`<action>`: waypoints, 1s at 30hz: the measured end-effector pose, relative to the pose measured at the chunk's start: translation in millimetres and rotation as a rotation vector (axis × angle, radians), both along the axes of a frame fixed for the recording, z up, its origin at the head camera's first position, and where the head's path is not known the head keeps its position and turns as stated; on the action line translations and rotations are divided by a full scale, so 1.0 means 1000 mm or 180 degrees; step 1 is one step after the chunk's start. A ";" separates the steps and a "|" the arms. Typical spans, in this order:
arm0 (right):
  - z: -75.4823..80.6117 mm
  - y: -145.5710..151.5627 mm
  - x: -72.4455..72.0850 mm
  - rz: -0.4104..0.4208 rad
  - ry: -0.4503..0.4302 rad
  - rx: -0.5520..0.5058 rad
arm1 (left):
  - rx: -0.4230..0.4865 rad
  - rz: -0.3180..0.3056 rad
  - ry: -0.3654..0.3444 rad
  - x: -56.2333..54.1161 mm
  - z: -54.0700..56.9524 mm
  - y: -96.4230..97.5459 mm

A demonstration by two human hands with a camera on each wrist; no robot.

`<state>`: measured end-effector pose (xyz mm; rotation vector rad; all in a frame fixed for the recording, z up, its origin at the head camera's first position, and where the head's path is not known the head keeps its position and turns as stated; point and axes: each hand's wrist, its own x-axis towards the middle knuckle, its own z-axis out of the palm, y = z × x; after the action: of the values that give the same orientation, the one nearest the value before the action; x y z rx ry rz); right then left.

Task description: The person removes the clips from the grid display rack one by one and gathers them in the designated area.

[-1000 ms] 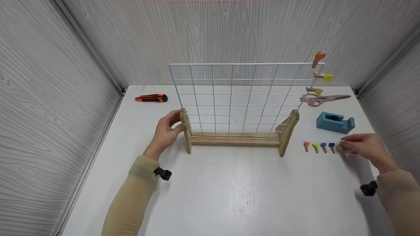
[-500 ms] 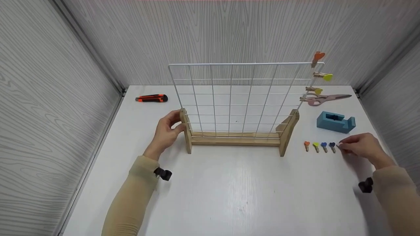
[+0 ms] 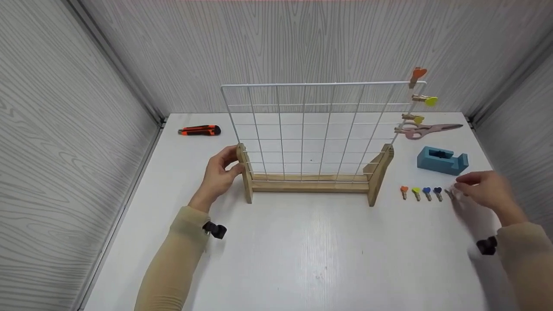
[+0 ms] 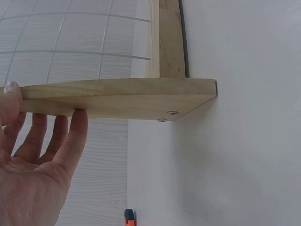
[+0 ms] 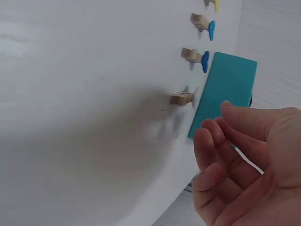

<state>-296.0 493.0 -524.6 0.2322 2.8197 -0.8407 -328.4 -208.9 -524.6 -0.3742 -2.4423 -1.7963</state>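
Note:
My left hand [image 3: 219, 175] grips the left side panel of a wooden stand [image 3: 311, 186] that holds an upright white wire grid [image 3: 304, 125]. In the left wrist view the thumb lies at the panel's [image 4: 117, 88] edge and the fingertips touch its outer face. My right hand [image 3: 488, 194], fingers loosely bent and holding nothing, is just right of a small clothespin with a pale top [image 5: 182, 98] on the table. To its left, a row of heart-topped clothespins continues: dark blue [image 3: 438, 193], blue [image 3: 427, 193], yellow [image 3: 416, 193] and orange [image 3: 404, 191].
Orange [image 3: 417, 74] and yellow clothespins [image 3: 430, 101] are clipped along the grid's right edge. Behind my right hand stands a teal tape dispenser [image 3: 440, 162]. Pink scissors [image 3: 425, 130] lie at the back right, an orange-black utility knife [image 3: 201, 130] at the back left.
My right hand moved left with the pale-topped clothespin at its fingertips, then let go and drew back right, leaving it at the row's end. My left hand stayed on the stand.

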 end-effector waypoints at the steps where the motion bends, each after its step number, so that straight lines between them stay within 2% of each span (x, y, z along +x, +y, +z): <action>1: 0.004 -0.003 0.001 0.0015 0.0077 0.0015 | 0.0002 0.0006 0.0003 0.000 0.000 0.000; 4: 0.020 -0.015 0.003 0.0023 0.0395 0.0102 | 0.0031 0.0012 -0.0002 -0.001 0.001 -0.001; 8: 0.048 -0.040 0.008 -0.0116 0.0964 0.0185 | 0.0077 0.0005 -0.0029 -0.001 0.001 -0.001; 12: 0.081 -0.066 0.014 -0.0243 0.1480 0.0082 | 0.0063 0.0005 -0.0044 -0.001 0.001 -0.001; 19: 0.137 -0.107 0.025 -0.0209 0.2235 -0.0188 | 0.0028 -0.0003 -0.0027 -0.002 -0.001 0.000; 23: 0.167 -0.123 0.027 -0.0122 0.2586 -0.0257 | 0.0039 -0.0005 -0.0023 -0.002 -0.001 0.000; 25: 0.179 -0.129 0.025 -0.0034 0.2677 -0.0302 | 0.0062 0.0003 -0.0033 -0.001 -0.001 -0.001; 30: 0.201 -0.141 0.012 0.0194 0.2875 -0.0503 | 0.0076 -0.0012 -0.0057 -0.001 0.000 -0.001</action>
<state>-283.7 351.6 -324.0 -0.3534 3.4854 -1.4270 -329.2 -209.7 -524.3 -0.3627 -2.4313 -1.8364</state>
